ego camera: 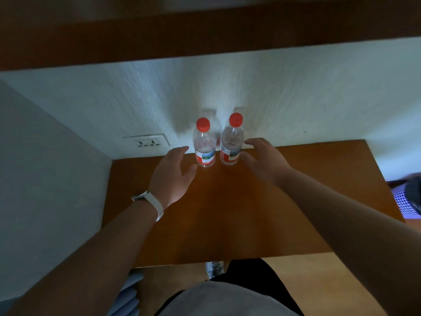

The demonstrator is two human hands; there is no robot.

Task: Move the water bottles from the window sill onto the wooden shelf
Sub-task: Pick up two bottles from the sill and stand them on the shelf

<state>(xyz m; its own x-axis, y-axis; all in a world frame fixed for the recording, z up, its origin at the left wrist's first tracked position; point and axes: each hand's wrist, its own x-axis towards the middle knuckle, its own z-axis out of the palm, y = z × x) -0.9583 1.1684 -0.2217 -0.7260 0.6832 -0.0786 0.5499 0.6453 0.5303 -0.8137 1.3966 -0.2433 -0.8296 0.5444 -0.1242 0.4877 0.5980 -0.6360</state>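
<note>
Red-capped bottles (217, 144) stand upright on shelf (296, 201).

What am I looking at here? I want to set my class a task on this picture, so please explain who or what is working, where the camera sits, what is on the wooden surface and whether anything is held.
No machine here: a person works with two bare hands. The one picture comes from a camera on the person's head, looking forward and down, so both arms reach away from you. Two clear bottles with red caps stand upright side by side on a wooden shelf near a white wall: the left bottle and the right bottle. The left hand, with a white watch band on its wrist, is open beside the left bottle. The right hand is open beside the right bottle. Neither hand grips anything. A wall socket sits to the left.
</note>
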